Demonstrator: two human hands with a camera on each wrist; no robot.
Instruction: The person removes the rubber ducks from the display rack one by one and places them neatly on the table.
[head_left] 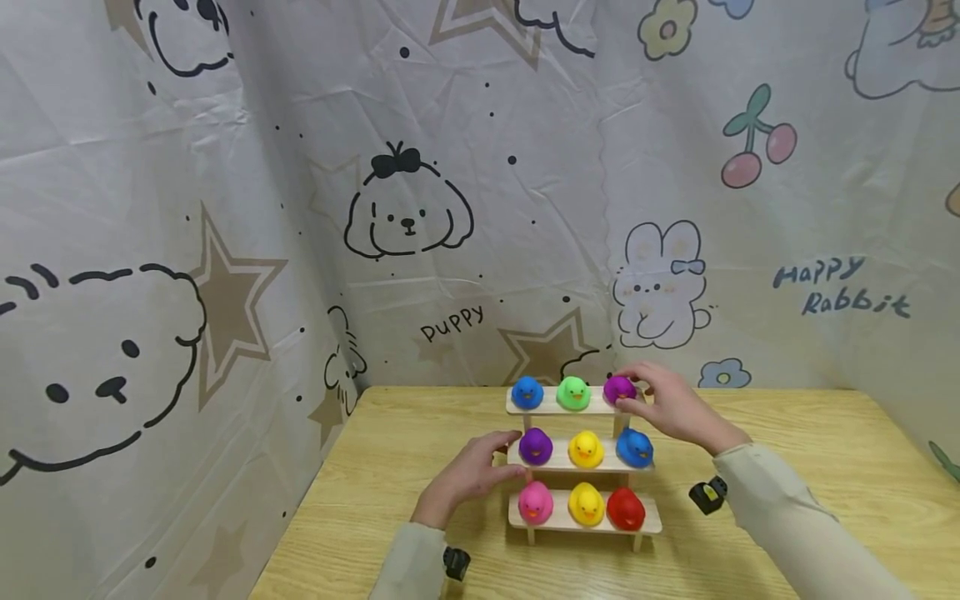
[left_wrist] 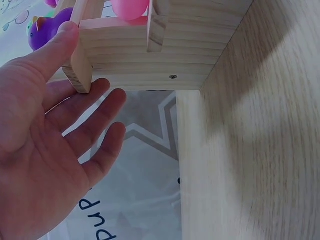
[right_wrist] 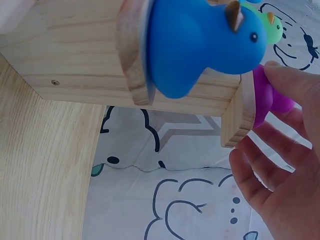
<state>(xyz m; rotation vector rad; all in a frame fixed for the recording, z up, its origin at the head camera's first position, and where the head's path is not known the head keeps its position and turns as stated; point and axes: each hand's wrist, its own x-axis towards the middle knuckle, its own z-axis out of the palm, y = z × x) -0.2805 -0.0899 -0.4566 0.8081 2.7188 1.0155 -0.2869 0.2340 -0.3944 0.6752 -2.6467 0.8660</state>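
Observation:
A three-tier wooden display stand (head_left: 577, 523) holds several rubber ducks in rows of three. At the right end of the top tier, my right hand (head_left: 675, 406) pinches a magenta-purple duck (head_left: 618, 387), thumb in front and fingers behind; the duck (right_wrist: 264, 97) sits at the shelf's end. My left hand (head_left: 474, 468) holds the left end of the middle tier, its thumb against the wooden end (left_wrist: 79, 70) and the other fingers spread past it. Beside that hand is a purple duck (head_left: 536, 447). A blue duck (head_left: 635, 448) sits below my right hand.
Blue (head_left: 527, 392) and green ducks (head_left: 573, 393) share the top tier. A yellow duck (head_left: 586, 450) is mid-shelf; pink (head_left: 536, 502), yellow (head_left: 587, 504) and red ducks (head_left: 626, 508) line the bottom. The stand is on a wooden table (head_left: 375, 508) before a printed cloth (head_left: 525, 208).

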